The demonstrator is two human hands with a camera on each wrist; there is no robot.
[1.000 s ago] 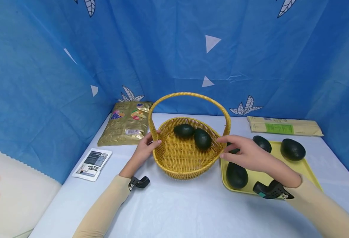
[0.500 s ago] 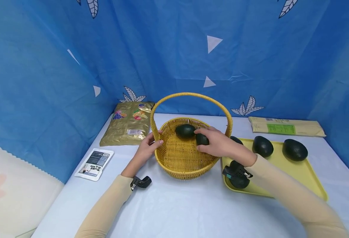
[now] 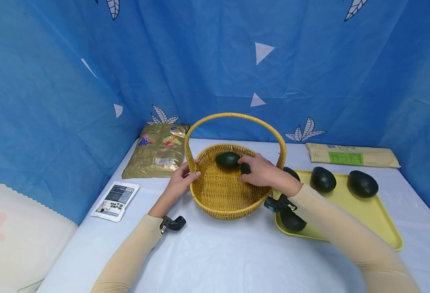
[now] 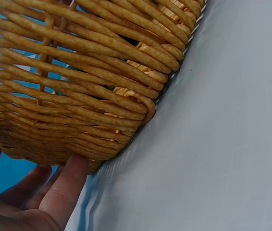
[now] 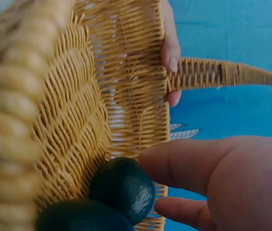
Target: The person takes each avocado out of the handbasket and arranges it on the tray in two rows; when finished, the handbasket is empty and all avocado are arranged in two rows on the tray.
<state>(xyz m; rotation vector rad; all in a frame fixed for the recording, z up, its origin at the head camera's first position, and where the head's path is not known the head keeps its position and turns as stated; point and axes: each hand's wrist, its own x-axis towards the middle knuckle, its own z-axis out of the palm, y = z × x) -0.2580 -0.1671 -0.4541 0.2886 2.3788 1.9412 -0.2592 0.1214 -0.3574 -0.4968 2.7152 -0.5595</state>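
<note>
A small printed packet [image 3: 114, 199] lay at nine o'clock on the counter [image 3: 215, 260], with a gold snack bag [image 3: 158, 151] behind it at ten o'clock. The left hand [image 3: 180, 184] held the wicker basket [image 3: 222, 199] at its nine o'clock rim, beside the foot of the handle, thumb and fingertips curled over the woven edge; the left wrist view showed fingers [image 4: 64, 190] pressed against the outer weave. The basket stood at the counter's centre.

Inside it, toward twelve o'clock, lay one avocado [image 3: 227, 160]. A second avocado [image 3: 245, 168] sat just beside it at three o'clock, touching it, under the right hand [image 3: 260, 171], whose grip was partly closed, fingers bent around the fruit. The right wrist view showed thumb and finger at that fruit [image 5: 122, 188], though firm contact was unclear.

At three o'clock of the basket sat a yellow tray [image 3: 368, 213] carrying more avocados [image 3: 322, 179]. A pale green-labelled packet [image 3: 350, 155] lay behind the tray at two o'clock.
</note>
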